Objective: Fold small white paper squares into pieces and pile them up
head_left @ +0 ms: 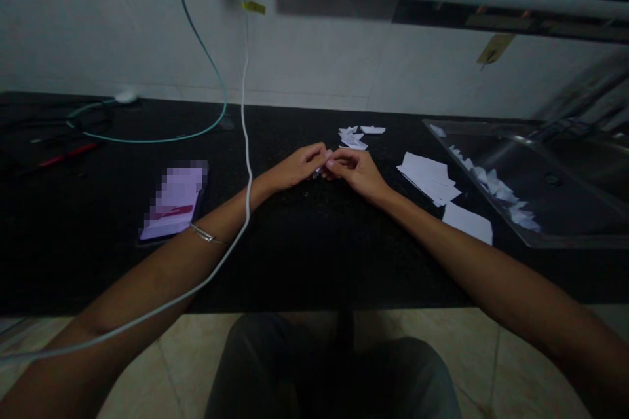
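Observation:
My left hand [299, 167] and my right hand [356, 170] meet over the middle of the black counter [295, 249]. Both pinch a small white piece of paper [322, 168] between their fingertips, and most of it is hidden by the fingers. Just beyond the hands lie a few small folded white paper pieces [354, 136]. A stack of white paper sheets [428, 178] rests to the right of my right hand, with a single sheet [468, 222] nearer the front edge.
A phone [174, 204] lies on the counter beside my left forearm. A white cable [246, 144] drapes over that arm, and a green cable [196, 131] loops at the back left. A steel sink [531, 177] at the right holds paper scraps [496, 186].

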Demonstrator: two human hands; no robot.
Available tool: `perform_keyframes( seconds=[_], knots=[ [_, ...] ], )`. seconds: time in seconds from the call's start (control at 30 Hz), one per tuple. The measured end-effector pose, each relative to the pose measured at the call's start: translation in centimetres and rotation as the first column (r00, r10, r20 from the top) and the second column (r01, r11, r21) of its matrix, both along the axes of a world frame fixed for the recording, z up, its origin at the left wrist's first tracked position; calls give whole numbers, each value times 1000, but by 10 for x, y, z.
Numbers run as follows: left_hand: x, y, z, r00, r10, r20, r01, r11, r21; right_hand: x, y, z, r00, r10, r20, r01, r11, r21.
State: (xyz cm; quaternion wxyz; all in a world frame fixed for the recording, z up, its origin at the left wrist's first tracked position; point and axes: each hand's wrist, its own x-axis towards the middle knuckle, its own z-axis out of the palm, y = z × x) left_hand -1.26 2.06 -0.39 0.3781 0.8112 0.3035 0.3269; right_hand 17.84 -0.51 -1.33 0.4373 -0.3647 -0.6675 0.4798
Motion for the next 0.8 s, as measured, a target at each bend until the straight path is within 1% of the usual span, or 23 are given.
perform_keyframes(
  seconds=[0.13, 0.3, 0.4, 0.63, 0.8],
  knots=[
    [0, -2, 3, 1000, -23, 2, 23, 1000, 5, 0, 0, 0, 1000, -7, 2, 7, 1000, -16],
    [0, -2, 3, 1000, -20, 18, 21, 1000, -18, 1, -1, 1, 999, 28, -16, -29, 999, -14],
    [2, -3, 4, 999, -38, 22, 39, 998, -42, 1, -1, 2, 999, 50, -13, -50, 999, -10],
    [1, -4, 3, 999, -51, -4, 51, 999, -14, 2, -1, 3, 996, 58, 74, -62, 996, 63],
    [1, -3, 1, 999, -32, -20, 32, 999, -15, 2, 1, 2, 993, 25, 115, -32, 998, 60]
  ],
)
